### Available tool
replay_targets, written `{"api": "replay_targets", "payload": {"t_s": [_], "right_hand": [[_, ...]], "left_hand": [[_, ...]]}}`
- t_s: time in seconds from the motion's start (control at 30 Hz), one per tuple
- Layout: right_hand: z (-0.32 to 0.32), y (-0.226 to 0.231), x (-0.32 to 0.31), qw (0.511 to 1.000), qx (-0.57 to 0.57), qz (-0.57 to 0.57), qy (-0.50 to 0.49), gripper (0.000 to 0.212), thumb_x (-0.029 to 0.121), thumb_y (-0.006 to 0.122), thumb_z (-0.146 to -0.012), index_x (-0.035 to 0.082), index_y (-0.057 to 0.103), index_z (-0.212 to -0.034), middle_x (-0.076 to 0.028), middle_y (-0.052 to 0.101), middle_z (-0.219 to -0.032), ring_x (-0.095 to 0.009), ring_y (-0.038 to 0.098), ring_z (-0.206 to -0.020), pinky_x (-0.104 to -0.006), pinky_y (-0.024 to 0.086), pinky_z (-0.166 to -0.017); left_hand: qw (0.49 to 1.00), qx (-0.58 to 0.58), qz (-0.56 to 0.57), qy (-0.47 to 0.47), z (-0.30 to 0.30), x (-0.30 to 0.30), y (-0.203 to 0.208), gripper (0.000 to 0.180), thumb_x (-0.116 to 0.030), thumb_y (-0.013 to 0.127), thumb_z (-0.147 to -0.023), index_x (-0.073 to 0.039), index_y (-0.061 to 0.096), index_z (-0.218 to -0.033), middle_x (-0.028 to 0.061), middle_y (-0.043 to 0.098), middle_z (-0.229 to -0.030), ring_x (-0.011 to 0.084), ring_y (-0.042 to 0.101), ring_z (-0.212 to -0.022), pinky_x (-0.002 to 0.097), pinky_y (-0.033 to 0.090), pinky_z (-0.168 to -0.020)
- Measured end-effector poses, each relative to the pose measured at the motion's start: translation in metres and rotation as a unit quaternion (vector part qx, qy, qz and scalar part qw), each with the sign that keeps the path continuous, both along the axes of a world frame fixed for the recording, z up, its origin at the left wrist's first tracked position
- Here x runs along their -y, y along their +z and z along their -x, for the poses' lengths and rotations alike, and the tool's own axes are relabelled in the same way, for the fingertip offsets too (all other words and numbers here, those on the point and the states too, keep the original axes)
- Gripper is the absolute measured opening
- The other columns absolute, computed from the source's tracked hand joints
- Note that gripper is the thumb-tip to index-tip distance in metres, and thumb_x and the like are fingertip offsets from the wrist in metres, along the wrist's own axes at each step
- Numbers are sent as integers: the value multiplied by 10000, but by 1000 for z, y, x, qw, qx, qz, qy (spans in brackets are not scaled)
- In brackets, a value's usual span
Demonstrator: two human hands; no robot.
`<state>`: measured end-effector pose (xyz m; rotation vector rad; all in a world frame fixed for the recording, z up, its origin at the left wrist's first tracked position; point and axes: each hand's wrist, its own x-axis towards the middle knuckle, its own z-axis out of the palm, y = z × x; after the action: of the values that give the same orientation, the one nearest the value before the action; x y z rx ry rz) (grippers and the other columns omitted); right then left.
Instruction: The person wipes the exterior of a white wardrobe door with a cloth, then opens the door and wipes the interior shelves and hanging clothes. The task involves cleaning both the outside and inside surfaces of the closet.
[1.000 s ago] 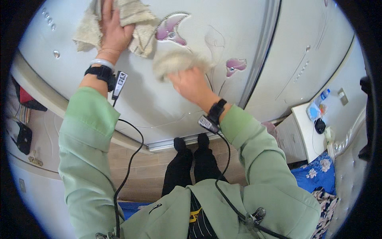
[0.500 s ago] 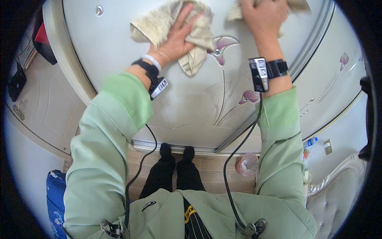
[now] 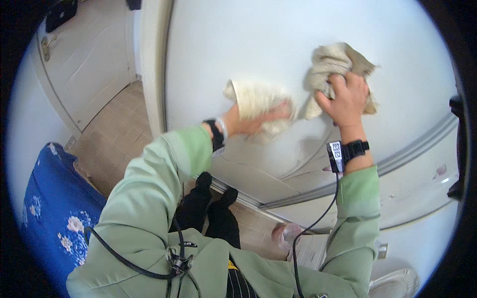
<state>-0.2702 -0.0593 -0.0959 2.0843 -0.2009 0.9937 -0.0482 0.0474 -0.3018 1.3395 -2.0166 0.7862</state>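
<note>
A cream cloth lies against the white sliding door panel, partly bunched around my left hand. That hand presses on the cloth, its fingers pointing right and smeared by motion. Further right and higher on the panel, my right hand grips a crumpled beige cloth against the surface. Its fingers are bent into the folds, and a darker flap sticks out at the upper right. Black straps with small devices circle both wrists.
A metal track runs along the door's lower edge, by my feet. A pinkish bin stands at right. A blue flowered cover is at the lower left, a white door at the upper left. Cables hang from both wrists.
My view has swung left, bringing more of the white door and the blue cover into sight. Both hands have moved with their cloths and now appear lower in the picture.
</note>
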Motion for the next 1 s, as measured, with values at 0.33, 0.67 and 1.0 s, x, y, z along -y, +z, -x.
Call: {"api": "replay_targets", "payload": {"t_s": [0.33,0.67,1.0], "right_hand": [[-1,-10,8,998,38,43,8,413,395,823,-643,196,675,-973,-86,551,-1009,-328,533,-928,-471,428,-820],[-3,-8,7,996,13,84,-7,450,419,811,-672,147,666,-999,-116,572,-1035,-352,538,-964,-500,430,-846],[-1,-8,13,996,14,92,-13,440,361,794,-695,100,665,-1025,-158,586,-1028,-377,549,-953,-507,449,-799]], "left_hand": [[718,-585,278,256,-118,-3,-24,684,-282,616,-874,34,455,-1458,249,158,-1648,431,115,-1543,633,88,-1229],[544,-762,284,206,-135,1,-91,832,-351,649,-871,7,314,-1544,244,187,-1648,471,184,-1508,544,160,-1246],[724,-573,194,331,-134,-24,-75,915,-274,590,-854,-37,125,-1606,187,181,-1636,448,135,-1524,660,96,-1211]]}}
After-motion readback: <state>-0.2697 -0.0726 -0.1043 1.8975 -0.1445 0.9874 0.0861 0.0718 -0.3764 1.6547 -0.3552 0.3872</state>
